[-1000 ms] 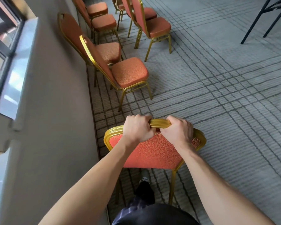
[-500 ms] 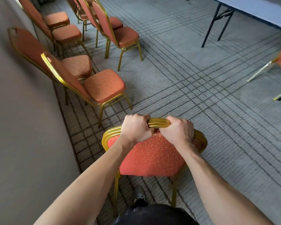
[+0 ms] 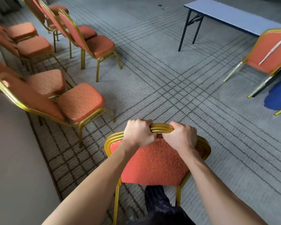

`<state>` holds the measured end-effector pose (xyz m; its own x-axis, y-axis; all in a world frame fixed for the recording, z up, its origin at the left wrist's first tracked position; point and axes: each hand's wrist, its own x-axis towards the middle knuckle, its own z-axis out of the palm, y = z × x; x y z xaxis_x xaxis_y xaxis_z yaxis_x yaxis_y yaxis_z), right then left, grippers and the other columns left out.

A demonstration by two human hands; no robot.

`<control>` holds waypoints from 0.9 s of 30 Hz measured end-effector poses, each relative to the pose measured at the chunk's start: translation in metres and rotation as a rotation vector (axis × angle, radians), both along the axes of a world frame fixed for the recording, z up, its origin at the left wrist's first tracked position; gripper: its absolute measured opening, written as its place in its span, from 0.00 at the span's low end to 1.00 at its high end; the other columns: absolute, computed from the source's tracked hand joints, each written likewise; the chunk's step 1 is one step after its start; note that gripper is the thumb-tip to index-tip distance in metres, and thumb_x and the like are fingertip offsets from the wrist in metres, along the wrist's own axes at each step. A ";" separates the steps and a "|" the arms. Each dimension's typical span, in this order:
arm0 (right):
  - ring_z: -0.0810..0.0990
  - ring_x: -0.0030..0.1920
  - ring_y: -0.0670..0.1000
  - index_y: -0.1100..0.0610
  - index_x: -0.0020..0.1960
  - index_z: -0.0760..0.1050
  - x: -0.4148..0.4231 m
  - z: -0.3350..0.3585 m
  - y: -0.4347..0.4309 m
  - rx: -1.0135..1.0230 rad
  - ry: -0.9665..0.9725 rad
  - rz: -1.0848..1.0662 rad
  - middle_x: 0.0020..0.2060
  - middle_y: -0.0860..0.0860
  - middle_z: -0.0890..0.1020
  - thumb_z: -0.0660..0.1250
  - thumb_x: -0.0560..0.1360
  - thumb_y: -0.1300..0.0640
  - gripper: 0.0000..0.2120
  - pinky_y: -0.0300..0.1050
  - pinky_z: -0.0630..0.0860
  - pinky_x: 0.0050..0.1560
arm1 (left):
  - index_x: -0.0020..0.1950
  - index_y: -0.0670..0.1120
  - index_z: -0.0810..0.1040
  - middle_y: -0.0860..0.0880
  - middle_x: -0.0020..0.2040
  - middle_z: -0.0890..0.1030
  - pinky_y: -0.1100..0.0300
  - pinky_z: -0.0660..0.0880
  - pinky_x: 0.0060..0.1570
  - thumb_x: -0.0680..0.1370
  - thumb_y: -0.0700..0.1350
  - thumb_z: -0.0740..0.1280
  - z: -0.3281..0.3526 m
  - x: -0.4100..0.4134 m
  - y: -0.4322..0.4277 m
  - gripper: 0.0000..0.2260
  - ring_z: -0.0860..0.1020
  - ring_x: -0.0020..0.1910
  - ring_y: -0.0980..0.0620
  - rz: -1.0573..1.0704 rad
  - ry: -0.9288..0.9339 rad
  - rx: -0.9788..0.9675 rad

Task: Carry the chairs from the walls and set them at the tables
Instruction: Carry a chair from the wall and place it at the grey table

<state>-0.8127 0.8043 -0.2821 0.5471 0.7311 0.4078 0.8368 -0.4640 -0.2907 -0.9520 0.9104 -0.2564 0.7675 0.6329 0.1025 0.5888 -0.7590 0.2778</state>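
Left hand (image 3: 139,133), right hand (image 3: 179,137) both curled tight round chair (image 3: 154,161) top rail (image 3: 161,128) — stiff metal frame, likely weighty, rail soundest hold. Desk (image 3: 230,15) at 1 o'clock.

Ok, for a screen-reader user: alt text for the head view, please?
The left hand and right hand grip the gold top rail of an orange upholstered chair. Matching chairs line the wall at left; a blue-topped folding table stands upper right on grey carpet.
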 end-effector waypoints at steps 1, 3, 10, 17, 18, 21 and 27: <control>0.66 0.20 0.59 0.57 0.27 0.68 0.009 -0.001 0.002 0.000 0.022 0.007 0.19 0.52 0.71 0.73 0.63 0.53 0.15 0.41 0.58 0.29 | 0.39 0.51 0.71 0.45 0.40 0.84 0.54 0.74 0.42 0.72 0.58 0.65 -0.001 0.009 0.005 0.12 0.81 0.44 0.39 0.000 -0.001 -0.018; 0.66 0.20 0.59 0.57 0.27 0.68 0.025 -0.005 0.008 -0.002 0.009 0.008 0.19 0.52 0.71 0.73 0.63 0.52 0.16 0.41 0.58 0.29 | 0.39 0.52 0.68 0.44 0.41 0.84 0.54 0.74 0.44 0.73 0.58 0.65 0.000 0.024 0.014 0.12 0.81 0.45 0.39 0.001 0.005 -0.050; 0.64 0.20 0.59 0.58 0.26 0.69 0.130 -0.007 0.049 0.032 0.019 -0.048 0.19 0.52 0.71 0.73 0.62 0.52 0.16 0.41 0.57 0.30 | 0.41 0.51 0.73 0.46 0.42 0.84 0.54 0.73 0.44 0.74 0.60 0.66 -0.001 0.136 0.058 0.13 0.81 0.46 0.41 -0.037 0.038 -0.035; 0.59 0.23 0.53 0.57 0.27 0.68 0.208 -0.003 0.078 0.048 0.026 -0.082 0.19 0.50 0.71 0.75 0.62 0.54 0.16 0.40 0.55 0.30 | 0.37 0.50 0.67 0.47 0.39 0.83 0.55 0.71 0.40 0.72 0.58 0.65 0.003 0.223 0.097 0.13 0.81 0.42 0.40 -0.113 0.013 -0.038; 0.60 0.23 0.54 0.56 0.27 0.67 0.220 -0.002 0.083 0.060 0.025 -0.095 0.20 0.51 0.71 0.74 0.63 0.54 0.16 0.40 0.55 0.31 | 0.37 0.50 0.67 0.47 0.37 0.83 0.55 0.70 0.39 0.71 0.57 0.65 0.003 0.236 0.104 0.13 0.80 0.41 0.40 -0.126 0.005 -0.040; 0.68 0.21 0.58 0.56 0.27 0.68 0.258 0.002 0.101 0.055 0.015 -0.145 0.20 0.52 0.73 0.74 0.63 0.52 0.16 0.41 0.56 0.31 | 0.35 0.50 0.66 0.48 0.35 0.82 0.56 0.70 0.37 0.69 0.57 0.64 0.004 0.279 0.127 0.13 0.80 0.37 0.40 -0.156 -0.006 -0.033; 0.63 0.22 0.55 0.56 0.28 0.67 0.340 0.000 0.161 0.009 0.014 -0.234 0.20 0.51 0.73 0.74 0.62 0.52 0.17 0.41 0.57 0.30 | 0.36 0.50 0.68 0.48 0.37 0.83 0.55 0.72 0.39 0.72 0.59 0.68 -0.006 0.374 0.199 0.15 0.81 0.39 0.41 -0.230 -0.015 -0.014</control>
<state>-0.4722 0.9658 -0.2824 0.7072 0.5797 0.4048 0.7022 -0.6423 -0.3071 -0.5781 1.1095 -0.2628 0.8901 0.4428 0.1077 0.3963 -0.8688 0.2967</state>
